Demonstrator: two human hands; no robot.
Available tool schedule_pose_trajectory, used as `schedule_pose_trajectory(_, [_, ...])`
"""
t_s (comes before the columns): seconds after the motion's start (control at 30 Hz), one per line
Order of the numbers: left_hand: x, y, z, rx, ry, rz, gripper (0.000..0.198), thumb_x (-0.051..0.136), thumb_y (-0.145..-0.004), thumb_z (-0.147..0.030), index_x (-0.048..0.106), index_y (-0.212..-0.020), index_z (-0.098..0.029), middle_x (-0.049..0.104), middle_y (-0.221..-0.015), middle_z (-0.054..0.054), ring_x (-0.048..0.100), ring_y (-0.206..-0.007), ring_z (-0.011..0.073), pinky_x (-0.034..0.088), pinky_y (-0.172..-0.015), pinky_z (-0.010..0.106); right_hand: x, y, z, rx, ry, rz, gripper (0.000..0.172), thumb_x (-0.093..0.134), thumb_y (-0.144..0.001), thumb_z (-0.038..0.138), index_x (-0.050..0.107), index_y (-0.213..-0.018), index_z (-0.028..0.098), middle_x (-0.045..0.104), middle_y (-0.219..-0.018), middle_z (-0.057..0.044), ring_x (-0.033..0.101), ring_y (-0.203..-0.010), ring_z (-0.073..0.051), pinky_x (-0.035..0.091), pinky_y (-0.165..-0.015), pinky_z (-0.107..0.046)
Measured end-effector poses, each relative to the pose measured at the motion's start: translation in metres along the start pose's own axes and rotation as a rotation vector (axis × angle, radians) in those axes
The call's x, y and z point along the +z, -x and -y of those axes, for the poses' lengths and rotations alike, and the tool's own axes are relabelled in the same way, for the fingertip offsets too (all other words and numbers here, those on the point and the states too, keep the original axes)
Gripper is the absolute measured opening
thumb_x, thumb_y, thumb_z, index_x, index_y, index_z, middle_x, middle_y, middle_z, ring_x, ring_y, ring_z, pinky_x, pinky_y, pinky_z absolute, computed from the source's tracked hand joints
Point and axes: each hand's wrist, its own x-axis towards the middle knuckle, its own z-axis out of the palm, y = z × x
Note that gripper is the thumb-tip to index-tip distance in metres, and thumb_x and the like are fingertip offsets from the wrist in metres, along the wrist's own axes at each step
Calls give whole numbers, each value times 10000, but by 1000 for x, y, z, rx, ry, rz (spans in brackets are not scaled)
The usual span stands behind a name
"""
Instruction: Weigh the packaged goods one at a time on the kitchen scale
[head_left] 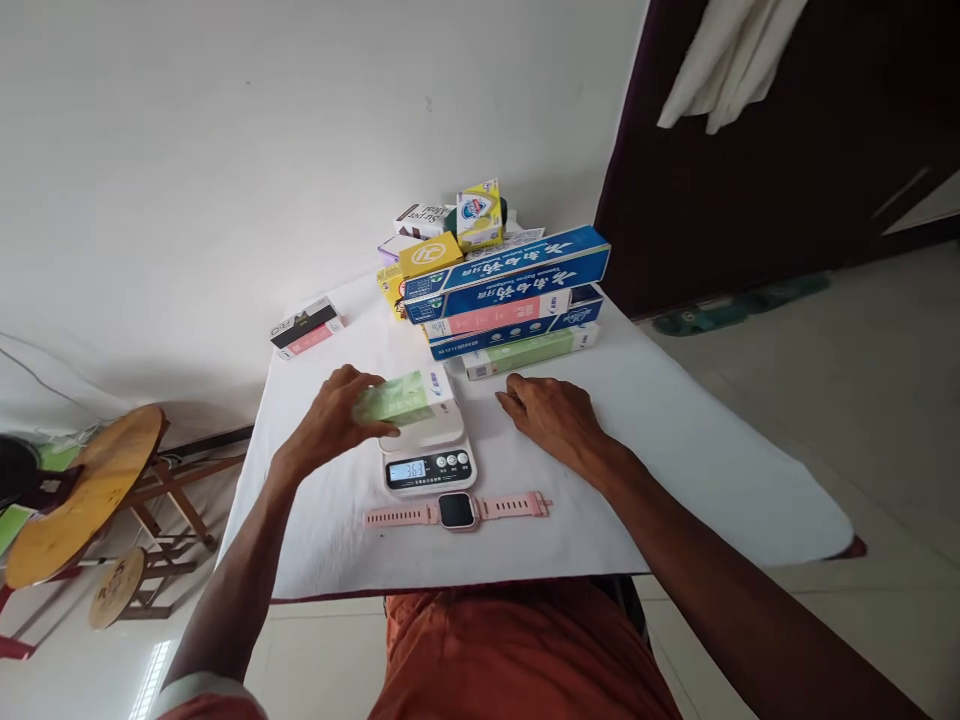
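My left hand (339,412) is closed around one end of a green and white toothpaste box (405,398). The box is tilted at the plate of a white digital kitchen scale (431,470); whether it presses on the plate I cannot tell. Digits that look like 363 show on the lit display (407,471). To the right of the scale, my right hand (553,415) rests on the white tablecloth with its fingers curled in and nothing visible in them. A pink-strapped smartwatch (457,510) lies flat along the near side of the scale.
Behind the scale, blue toothpaste boxes (510,275) are stacked with pink and green ones. Yellow soap boxes (480,215) stand behind them. A black, white and pink box (306,328) lies at the table's left edge. Wooden stools (120,588) stand on the floor left.
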Motion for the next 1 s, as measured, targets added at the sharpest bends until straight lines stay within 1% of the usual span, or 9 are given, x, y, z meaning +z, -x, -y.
schedule_pose_trajectory(0.13, [20, -16, -23, 59, -2, 86, 585, 838, -841, -565, 686, -1302, -237, 669, -1140, 105, 635, -1061, 300, 561, -906, 461, -2, 0, -1, -4, -9, 9, 319, 399, -1105, 299, 687, -1065, 170, 797, -1045, -121, 745, -947, -260, 303, -642, -320])
schedule_pose_trajectory(0.37, [19, -11, -20, 40, -46, 94, 825, 898, -778, -551, 548, -1482, -299, 619, -1359, 125, 580, -1267, 354, 506, -1038, 534, -7, 0, -1, 3, -7, 50, 345, 381, -1100, 296, 698, -1135, 165, 791, -1056, -150, 750, -985, -289, 380, -687, -326])
schedule_pose_trajectory(0.53, [18, -1, -15, 5, -61, 89, 494, 816, -888, -388, 620, -1326, -273, 666, -1226, 90, 628, -1135, 309, 522, -967, 493, -12, 1, -3, 8, -78, 38, 304, 417, -1083, 268, 703, -1046, 168, 789, -1001, -141, 735, -919, -260, 383, -682, -310])
schedule_pose_trajectory(0.63, [14, -6, -23, 45, -49, 30, 443, 807, -890, -367, 623, -1279, -258, 669, -1165, 87, 638, -1066, 295, 535, -911, 468, -23, 11, -14, -16, -278, -144, 280, 444, -1067, 269, 675, -927, 191, 768, -879, -77, 681, -770, -197, 381, -651, -290])
schedule_pose_trajectory(0.77, [12, -33, -57, 189, -112, -37, 505, 811, -891, -435, 599, -1306, -242, 675, -1196, 103, 641, -1076, 304, 522, -916, 475, -54, 41, -34, 46, -474, -678, 280, 521, -1038, 385, 646, -848, 222, 691, -716, -20, 594, -618, -163, 410, -616, -287])
schedule_pose_trajectory(0.83, [20, -53, -83, 271, -170, -31, 518, 824, -878, -448, 606, -1293, -229, 684, -1211, 113, 642, -1109, 317, 506, -943, 477, -73, 58, -40, 77, -465, -921, 280, 563, -1024, 429, 638, -831, 240, 681, -698, -18, 595, -608, -172, 435, -624, -307])
schedule_pose_trajectory(0.87, [27, -64, -97, 301, -199, -18, 504, 828, -874, -451, 617, -1269, -220, 688, -1210, 119, 643, -1118, 322, 498, -953, 476, -81, 66, -41, 86, -443, -999, 288, 569, -1025, 443, 630, -819, 251, 675, -687, -18, 596, -604, -179, 443, -626, -318])
schedule_pose_trajectory(0.93, [45, -84, -124, 330, -255, 23, 472, 822, -877, -475, 639, -1206, -192, 695, -1193, 134, 645, -1117, 328, 482, -966, 474, -90, 79, -41, 72, -394, -1056, 304, 564, -1033, 456, 615, -799, 269, 663, -664, -17, 598, -592, -188, 451, -618, -331])
schedule_pose_trajectory(1.0, [66, -102, -144, 330, -302, 61, 446, 814, -882, -492, 656, -1152, -174, 701, -1155, 149, 644, -1111, 337, 475, -956, 472, -89, 88, -39, 30, -356, -1032, 307, 561, -1041, 450, 615, -797, 270, 663, -653, -14, 602, -580, -185, 451, -602, -324])
